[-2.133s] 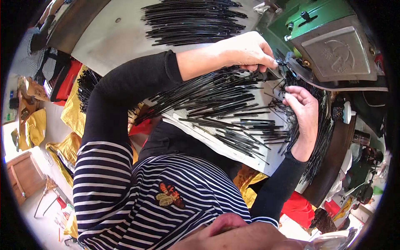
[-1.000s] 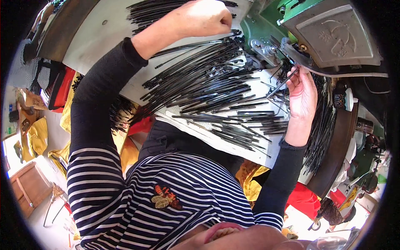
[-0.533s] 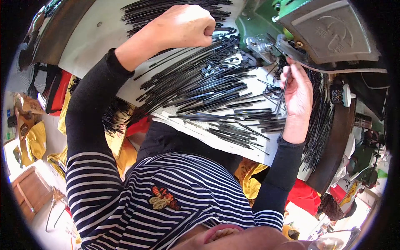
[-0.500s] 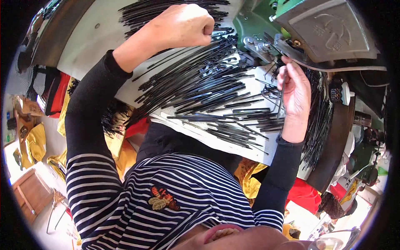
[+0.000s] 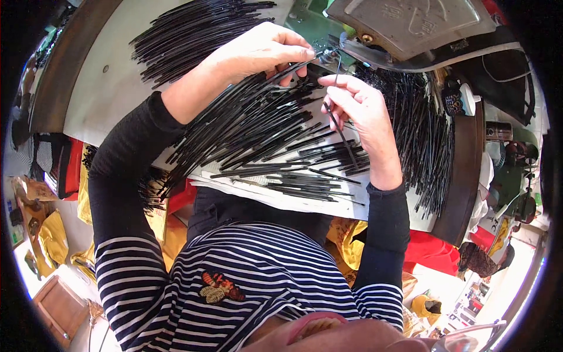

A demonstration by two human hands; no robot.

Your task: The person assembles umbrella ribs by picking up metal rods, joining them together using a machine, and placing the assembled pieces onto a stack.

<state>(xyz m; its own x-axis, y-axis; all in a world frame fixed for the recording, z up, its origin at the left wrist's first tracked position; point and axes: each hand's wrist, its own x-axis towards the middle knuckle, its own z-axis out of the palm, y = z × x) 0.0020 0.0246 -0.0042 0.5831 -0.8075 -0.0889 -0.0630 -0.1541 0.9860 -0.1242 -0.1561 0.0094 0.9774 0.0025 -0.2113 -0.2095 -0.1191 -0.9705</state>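
Observation:
My left hand (image 5: 258, 51) is closed in a pinch on a thin black rod (image 5: 287, 73), like an umbrella rib. The rod's far end points to the small metal head (image 5: 329, 55) of a green machine; whether they touch I cannot tell. Just right of there, my right hand (image 5: 365, 108) is closed on another thin black rod (image 5: 338, 130), which slants down toward the table. A short dark sliver also sticks up by its fingertips. Beneath my hands lies a wide spread of similar black rods (image 5: 246, 123), partly hidden by my left wrist.
A dense bundle of black rods (image 5: 199, 35) lies at the far left, and another pile (image 5: 416, 135) at the right. The machine's grey metal cover (image 5: 404, 26) overhangs the far right. White paper (image 5: 258, 196) lines the near side, and a dark wooden edge (image 5: 463, 176) bounds the right.
My left hand has gone from a fist to a pinch on a rod by the machine head. My right hand has come left and nearer to it, still with a rod. The view has shifted.

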